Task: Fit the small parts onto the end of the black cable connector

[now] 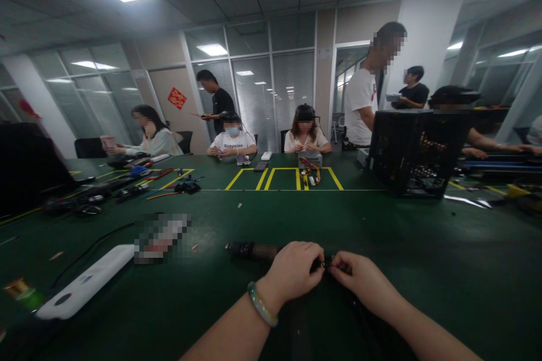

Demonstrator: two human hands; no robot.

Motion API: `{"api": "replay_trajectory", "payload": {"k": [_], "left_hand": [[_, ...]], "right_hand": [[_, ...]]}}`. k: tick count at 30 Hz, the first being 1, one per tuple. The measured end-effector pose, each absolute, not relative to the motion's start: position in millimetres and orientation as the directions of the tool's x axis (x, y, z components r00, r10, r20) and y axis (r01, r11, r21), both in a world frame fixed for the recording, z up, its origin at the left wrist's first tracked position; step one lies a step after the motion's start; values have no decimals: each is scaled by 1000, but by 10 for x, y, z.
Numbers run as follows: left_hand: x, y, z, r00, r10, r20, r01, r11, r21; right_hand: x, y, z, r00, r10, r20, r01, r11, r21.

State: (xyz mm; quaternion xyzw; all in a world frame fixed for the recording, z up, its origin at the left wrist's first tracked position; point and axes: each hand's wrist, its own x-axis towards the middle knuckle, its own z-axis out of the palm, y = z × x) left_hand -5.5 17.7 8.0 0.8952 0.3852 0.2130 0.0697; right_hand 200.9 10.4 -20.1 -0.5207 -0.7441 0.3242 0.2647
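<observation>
My left hand (296, 268), with a jade-coloured bangle (261, 304) at its wrist, is closed in a pinch on a small dark piece with a shiny tip (322, 264). The fingers of my right hand (359, 279) press together at the other side of this piece, almost meeting the left fingertips. What the piece is cannot be made out. Behind my left hand, a dark cylindrical tool (265, 252) lies on the green table (203, 299), its right end hidden by the hand. A dim black strip or cable (359, 313) runs below my right hand.
On the left lie a white power strip (91, 279) and a black cable (91, 245). Farther off are cables and tools (127, 189). A black computer case (402, 152) stands at right. Across the table, a person sits behind a power supply with coloured wires (311, 161); others sit or stand around.
</observation>
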Motion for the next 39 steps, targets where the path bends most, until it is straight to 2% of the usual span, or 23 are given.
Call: {"api": "replay_trajectory", "payload": {"k": [7, 14, 22, 29, 39], "left_hand": [[-58, 222, 24, 660, 662, 356, 603, -749, 276], [-60, 168, 91, 616, 717, 326, 664, -695, 274], [-50, 207, 42, 664, 665, 342, 621, -745, 244], [-64, 195, 66, 630, 702, 332, 657, -710, 253], [-53, 208, 56, 669, 665, 333, 628, -745, 227]], "right_hand": [[1999, 101, -187, -316, 946, 74, 591, 258, -764], [2016, 120, -238, -322, 945, 53, 601, 248, -760], [1987, 89, -152, -319, 947, 41, 590, 233, -773], [1998, 88, -172, -321, 946, 35, 593, 230, -772], [1984, 79, -135, -319, 947, 42, 609, 239, -756]]}}
